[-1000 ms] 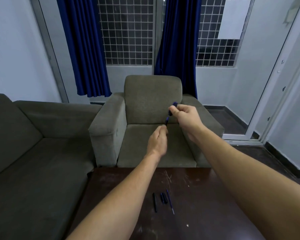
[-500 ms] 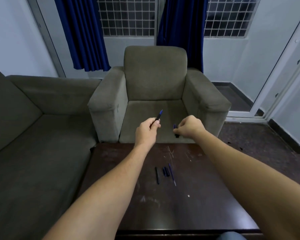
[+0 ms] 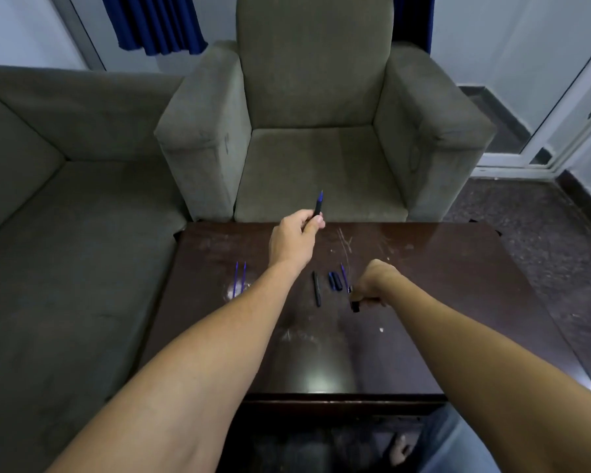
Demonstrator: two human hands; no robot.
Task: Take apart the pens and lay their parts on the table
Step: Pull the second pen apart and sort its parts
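Our left hand (image 3: 296, 235) gripped a pen (image 3: 318, 207) above the far edge of the table (image 3: 458, 268), its black body tilted up with a blue tip on top. Our right hand (image 3: 372, 281) sat low at the table, fingers curled round a small black piece (image 3: 356, 306) touching the wood. Just beside it lay a thin blue refill (image 3: 344, 279), two short dark blue parts (image 3: 335, 280) and a slim black barrel (image 3: 317, 293). Two more blue refills (image 3: 239, 278) lay well apart, to the left.
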